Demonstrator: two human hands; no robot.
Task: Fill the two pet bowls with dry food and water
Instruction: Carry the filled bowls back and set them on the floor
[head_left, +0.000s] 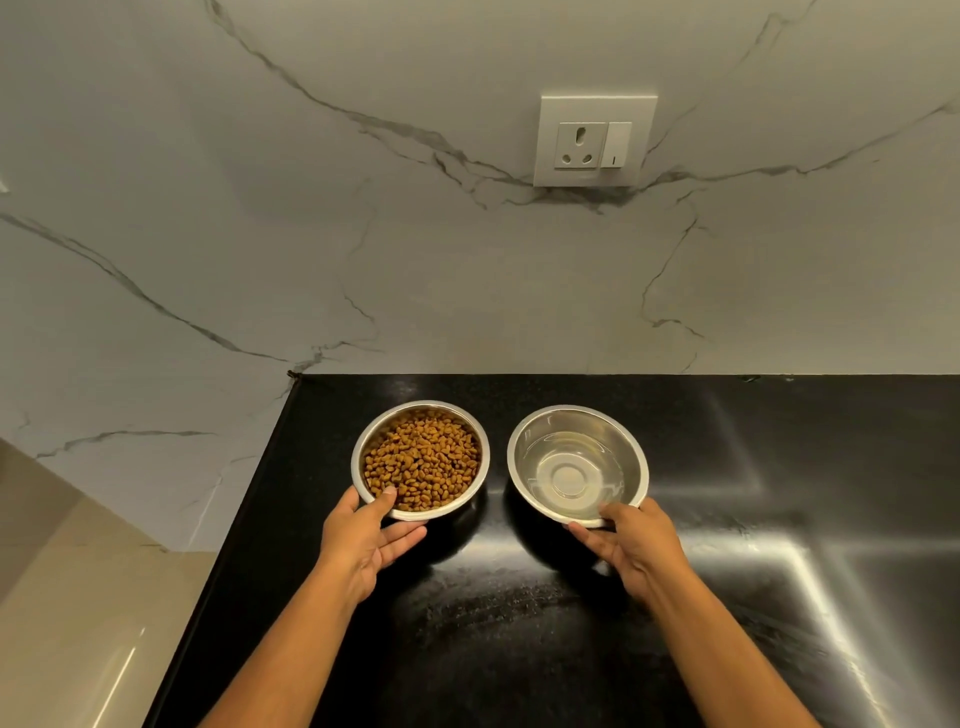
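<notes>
Two steel pet bowls stand side by side on the black counter (519, 623). The left bowl (363, 439) holds a heap of brown dry food (422, 462). The right bowl (640, 457) holds clear water (569, 475). My left hand (363, 543) grips the near rim of the food bowl, thumb over the edge and fingers under its side. My right hand (631, 543) grips the near rim of the water bowl in the same way.
A marble-patterned wall (311, 208) rises behind the counter, with a white socket and switch plate (595, 140) above the bowls. The counter's left edge (244, 519) drops to a beige floor (78, 597). Glossy counter surface stretches to the right.
</notes>
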